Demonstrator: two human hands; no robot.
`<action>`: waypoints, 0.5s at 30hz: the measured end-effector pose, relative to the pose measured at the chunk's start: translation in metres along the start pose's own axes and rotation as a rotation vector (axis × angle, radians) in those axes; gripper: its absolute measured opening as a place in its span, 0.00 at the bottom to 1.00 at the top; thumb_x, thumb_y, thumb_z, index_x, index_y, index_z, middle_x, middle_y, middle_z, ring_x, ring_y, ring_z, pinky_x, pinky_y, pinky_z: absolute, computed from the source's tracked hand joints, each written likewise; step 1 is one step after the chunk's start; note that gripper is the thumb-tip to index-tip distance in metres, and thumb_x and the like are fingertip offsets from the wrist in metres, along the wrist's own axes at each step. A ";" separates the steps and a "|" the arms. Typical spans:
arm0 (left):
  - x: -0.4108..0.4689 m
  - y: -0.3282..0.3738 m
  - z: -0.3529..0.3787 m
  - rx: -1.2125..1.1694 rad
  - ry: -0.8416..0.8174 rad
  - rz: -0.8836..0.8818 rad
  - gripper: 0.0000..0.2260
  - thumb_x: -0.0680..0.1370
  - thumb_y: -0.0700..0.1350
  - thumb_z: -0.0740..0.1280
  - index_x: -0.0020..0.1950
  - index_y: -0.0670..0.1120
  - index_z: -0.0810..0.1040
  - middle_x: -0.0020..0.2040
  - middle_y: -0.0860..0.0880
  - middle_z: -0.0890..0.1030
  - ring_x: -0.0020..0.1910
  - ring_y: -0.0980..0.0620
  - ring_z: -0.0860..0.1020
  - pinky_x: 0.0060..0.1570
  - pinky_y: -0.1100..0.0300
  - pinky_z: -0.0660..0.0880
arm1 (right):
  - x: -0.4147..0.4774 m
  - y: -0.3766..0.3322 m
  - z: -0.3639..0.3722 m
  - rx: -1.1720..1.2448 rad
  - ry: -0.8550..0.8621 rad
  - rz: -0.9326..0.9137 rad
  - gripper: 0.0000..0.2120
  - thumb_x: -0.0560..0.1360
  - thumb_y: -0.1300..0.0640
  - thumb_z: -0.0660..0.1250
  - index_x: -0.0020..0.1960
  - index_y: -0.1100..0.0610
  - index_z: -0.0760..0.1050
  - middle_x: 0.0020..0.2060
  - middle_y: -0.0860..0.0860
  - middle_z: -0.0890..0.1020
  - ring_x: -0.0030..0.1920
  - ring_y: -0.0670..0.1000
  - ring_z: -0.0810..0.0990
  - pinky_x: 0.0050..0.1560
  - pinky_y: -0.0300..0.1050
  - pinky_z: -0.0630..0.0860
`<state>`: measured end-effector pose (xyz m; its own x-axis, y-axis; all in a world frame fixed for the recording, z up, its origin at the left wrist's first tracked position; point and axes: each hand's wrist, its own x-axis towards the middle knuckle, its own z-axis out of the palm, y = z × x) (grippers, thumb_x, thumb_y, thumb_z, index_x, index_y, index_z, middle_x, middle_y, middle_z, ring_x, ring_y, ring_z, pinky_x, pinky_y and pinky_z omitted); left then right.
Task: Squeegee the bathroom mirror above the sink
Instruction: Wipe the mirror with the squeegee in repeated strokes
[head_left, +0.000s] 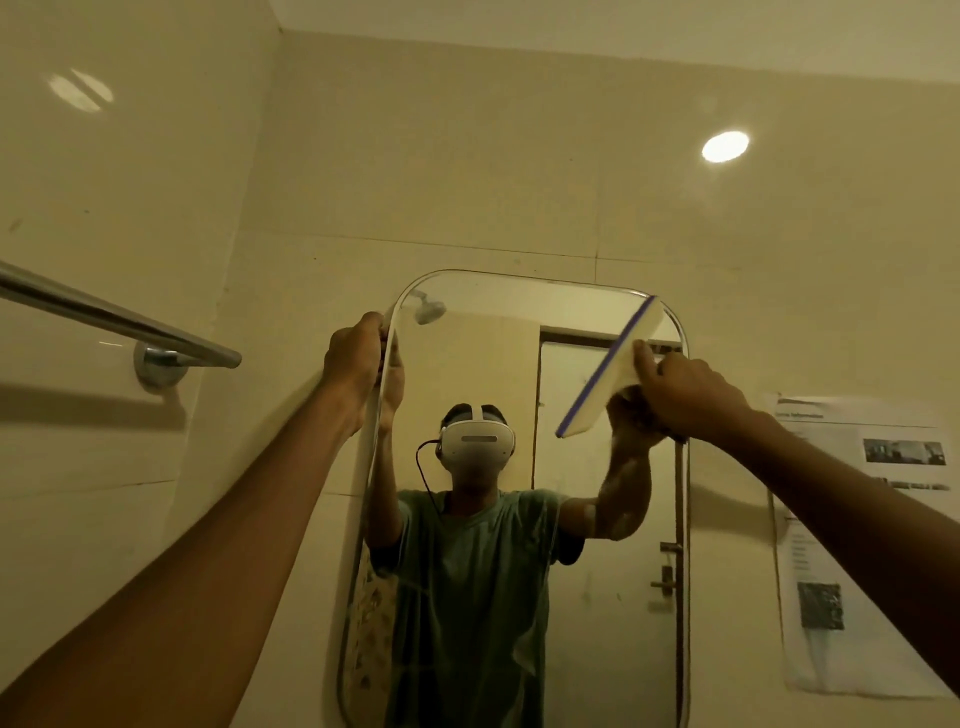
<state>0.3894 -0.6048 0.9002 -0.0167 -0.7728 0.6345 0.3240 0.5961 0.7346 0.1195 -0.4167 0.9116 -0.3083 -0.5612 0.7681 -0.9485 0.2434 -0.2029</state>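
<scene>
The mirror (498, 519) hangs on the tiled wall (467, 156), tall with rounded corners, and fills the middle of the view. The left hand (353, 358) is raised to the mirror's upper left edge, its fingers (382, 332) curled around the rim and gripping it. The right hand (685, 387) is up near the upper right corner, its fingers closed on the handle end of the squeegee (615, 364). The squeegee is pale with a blue-purple rubber strip, and it lies tilted against the glass, its top end close to the mirror's upper right corner and its lower end slanting down toward the middle. A metal towel rail (119, 319) juts from the left wall. A printed paper sheet (857, 519) is stuck on the wall just right of the mirror.
</scene>
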 end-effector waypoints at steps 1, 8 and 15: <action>-0.001 0.001 0.001 0.007 0.000 0.009 0.15 0.76 0.53 0.58 0.41 0.46 0.80 0.45 0.41 0.82 0.46 0.44 0.79 0.51 0.49 0.76 | -0.002 0.005 -0.002 0.020 0.003 0.027 0.27 0.83 0.42 0.46 0.45 0.61 0.73 0.35 0.57 0.79 0.34 0.53 0.80 0.36 0.41 0.75; -0.011 0.006 -0.001 0.054 -0.005 0.020 0.15 0.77 0.52 0.57 0.44 0.47 0.81 0.49 0.41 0.83 0.49 0.42 0.80 0.56 0.45 0.76 | -0.003 -0.039 -0.016 0.469 0.081 0.113 0.21 0.84 0.47 0.48 0.41 0.56 0.70 0.33 0.51 0.73 0.32 0.47 0.71 0.32 0.39 0.66; -0.013 0.004 0.001 0.065 0.014 0.028 0.15 0.78 0.53 0.57 0.45 0.46 0.80 0.50 0.40 0.82 0.49 0.44 0.79 0.57 0.45 0.76 | 0.006 -0.045 -0.018 0.732 0.065 0.144 0.16 0.84 0.52 0.51 0.47 0.59 0.72 0.29 0.50 0.72 0.18 0.41 0.69 0.19 0.32 0.66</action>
<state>0.3897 -0.5922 0.8954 0.0048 -0.7584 0.6517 0.2620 0.6299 0.7311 0.1610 -0.4173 0.9362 -0.4497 -0.5104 0.7330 -0.7120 -0.2907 -0.6392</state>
